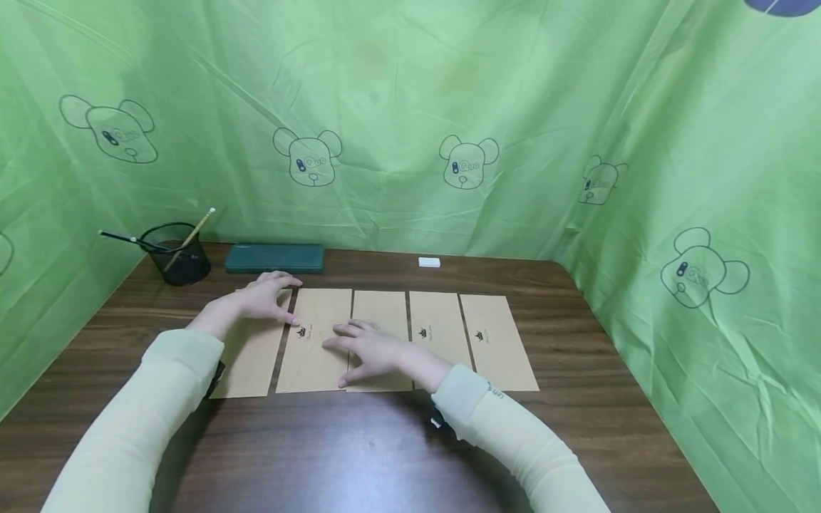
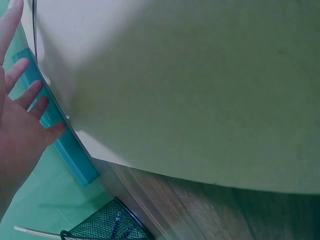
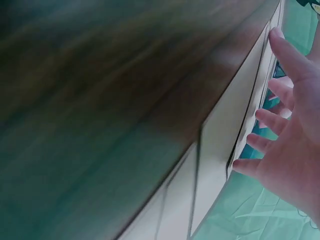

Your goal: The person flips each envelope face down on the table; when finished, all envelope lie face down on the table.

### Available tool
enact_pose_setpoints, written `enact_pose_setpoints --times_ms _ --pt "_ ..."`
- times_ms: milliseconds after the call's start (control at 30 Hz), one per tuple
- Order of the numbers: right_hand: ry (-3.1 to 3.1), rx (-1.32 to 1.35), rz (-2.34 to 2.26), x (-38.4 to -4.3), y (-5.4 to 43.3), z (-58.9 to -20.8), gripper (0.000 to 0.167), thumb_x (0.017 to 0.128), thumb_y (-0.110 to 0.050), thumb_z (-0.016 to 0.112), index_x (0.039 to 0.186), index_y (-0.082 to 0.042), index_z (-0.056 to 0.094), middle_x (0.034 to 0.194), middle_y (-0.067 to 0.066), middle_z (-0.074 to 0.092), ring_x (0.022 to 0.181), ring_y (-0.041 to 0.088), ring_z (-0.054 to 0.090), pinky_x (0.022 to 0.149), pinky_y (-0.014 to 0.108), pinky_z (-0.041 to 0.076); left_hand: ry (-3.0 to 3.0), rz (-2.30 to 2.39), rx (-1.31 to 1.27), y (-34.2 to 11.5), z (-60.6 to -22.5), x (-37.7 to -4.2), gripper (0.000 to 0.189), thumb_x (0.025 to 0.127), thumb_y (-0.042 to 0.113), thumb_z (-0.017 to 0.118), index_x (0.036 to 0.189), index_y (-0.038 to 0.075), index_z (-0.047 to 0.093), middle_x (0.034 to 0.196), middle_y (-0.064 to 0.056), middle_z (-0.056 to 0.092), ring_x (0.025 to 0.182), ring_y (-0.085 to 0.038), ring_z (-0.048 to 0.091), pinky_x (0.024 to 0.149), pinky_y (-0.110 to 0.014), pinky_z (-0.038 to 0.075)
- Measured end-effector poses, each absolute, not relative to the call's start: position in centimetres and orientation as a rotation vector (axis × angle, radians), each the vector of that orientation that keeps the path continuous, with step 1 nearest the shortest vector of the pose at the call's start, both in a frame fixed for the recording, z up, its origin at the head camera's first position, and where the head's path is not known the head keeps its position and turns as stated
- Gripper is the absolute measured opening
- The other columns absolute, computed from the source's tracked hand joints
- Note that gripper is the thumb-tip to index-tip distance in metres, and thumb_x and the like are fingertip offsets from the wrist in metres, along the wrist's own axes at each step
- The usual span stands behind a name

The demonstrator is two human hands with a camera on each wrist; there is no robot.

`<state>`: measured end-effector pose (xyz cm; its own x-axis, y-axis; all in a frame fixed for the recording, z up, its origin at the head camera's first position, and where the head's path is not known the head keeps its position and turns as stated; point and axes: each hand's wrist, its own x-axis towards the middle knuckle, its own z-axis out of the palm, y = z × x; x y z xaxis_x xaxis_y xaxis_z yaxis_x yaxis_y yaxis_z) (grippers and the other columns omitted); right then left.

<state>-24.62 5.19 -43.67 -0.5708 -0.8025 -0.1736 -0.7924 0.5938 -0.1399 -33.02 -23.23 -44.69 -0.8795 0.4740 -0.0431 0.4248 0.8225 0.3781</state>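
Observation:
Several flat tan paper rectangles lie side by side in a row on the wooden table, some showing a small black crown print. My left hand (image 1: 266,296) spreads over the upper part of the leftmost paper (image 1: 244,367), its thumb and fingertips at the left edge of the second paper (image 1: 311,370). Fingers spread, my right hand (image 1: 375,350) reaches over the third paper (image 1: 381,306), with its fingertips and thumb over the right side of the second. In the left wrist view, the left fingers (image 2: 32,95) are extended. Extended fingers (image 3: 272,120) also show in the right wrist view.
A black mesh pencil cup (image 1: 186,269) with pencils stands at the back left. Beside it lies a dark green flat case (image 1: 274,258). A small white block (image 1: 429,262) sits at the back middle. Green curtains (image 1: 385,85) with bear prints enclose the table (image 1: 308,456).

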Motion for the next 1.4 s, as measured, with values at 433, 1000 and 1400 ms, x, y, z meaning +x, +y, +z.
enact_pose_setpoints --times_ms 433,1000,1400 --pt "2.628 -1.215 -0.08 -24.4 5.4 -44.2 0.077 0.079 -0.062 0.063 0.144 -0.031 0.037 0.156 0.002 0.022 0.141 0.035 0.021 0.11 0.056 0.022 2.819 0.539 0.683 -23.4 -44.6 -33.4 0.086 0.066 0.055 0.079 0.132 0.007 0.049 0.141 -0.022 0.034 0.126 -0.046 0.028 0.095 -0.067 0.028" --pt "2.619 -1.231 -0.081 -24.6 5.4 -44.0 0.078 0.078 -0.062 0.064 0.144 -0.03 0.037 0.155 0.004 0.023 0.141 0.034 0.023 0.111 0.052 0.022 2.725 0.739 0.66 -23.9 -44.5 -34.0 0.071 0.074 0.031 0.081 0.13 0.004 0.047 0.14 -0.026 0.034 0.129 -0.047 0.024 0.102 -0.061 0.026" --pt "2.629 -1.226 -0.113 -24.4 5.0 -43.8 0.079 0.077 -0.066 0.062 0.144 -0.032 0.036 0.155 0.005 0.025 0.141 0.032 0.024 0.111 0.054 0.021 2.794 0.952 0.678 -23.5 -44.2 -34.4 0.046 0.075 0.004 0.077 0.111 0.0 0.05 0.114 -0.02 0.056 0.114 -0.037 0.049 0.1 -0.053 0.033"
